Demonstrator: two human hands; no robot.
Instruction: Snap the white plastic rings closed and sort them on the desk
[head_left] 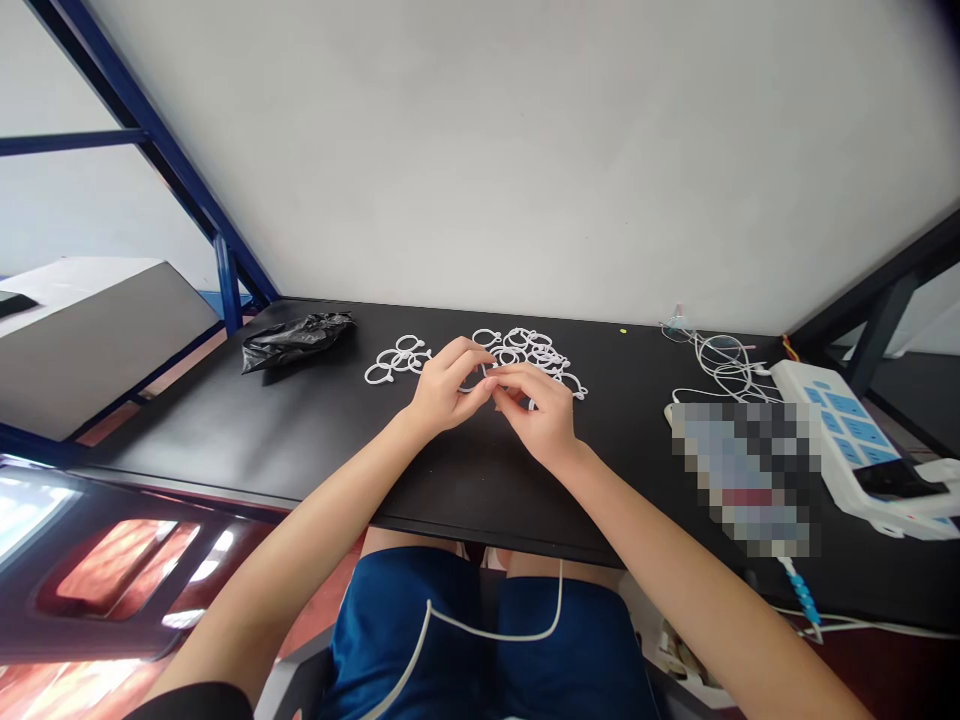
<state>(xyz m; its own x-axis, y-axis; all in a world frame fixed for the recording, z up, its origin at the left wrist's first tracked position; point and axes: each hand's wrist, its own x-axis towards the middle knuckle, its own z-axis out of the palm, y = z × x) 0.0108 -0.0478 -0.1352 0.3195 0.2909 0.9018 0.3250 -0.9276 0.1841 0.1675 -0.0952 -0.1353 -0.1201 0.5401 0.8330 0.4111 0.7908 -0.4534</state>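
Both hands meet over the middle of the black tabletop (pixel 480 480), fingertips pinched together. My left hand (pixel 448 385) is closed on a thin white ring (pixel 484 371), mostly hidden by the fingers. From the other side my right hand (pixel 544 412) also pinches at this ring, thumb against forefinger. Just behind the right hand lies a loose heap of white rings (pixel 551 356), each with a small knob or catch. A smaller group of similar white rings (pixel 405 358) rests left of the left hand.
A crumpled black plastic bag (pixel 296 340) lies at the back left. On the right are a blurred-out phone-like device (pixel 750 485), a white power strip (pixel 829 425) and tangled white cables (pixel 724 362). Another white cable (pixel 499 636) crosses the lap. Blue frame bars (pixel 161 150) stand at left.
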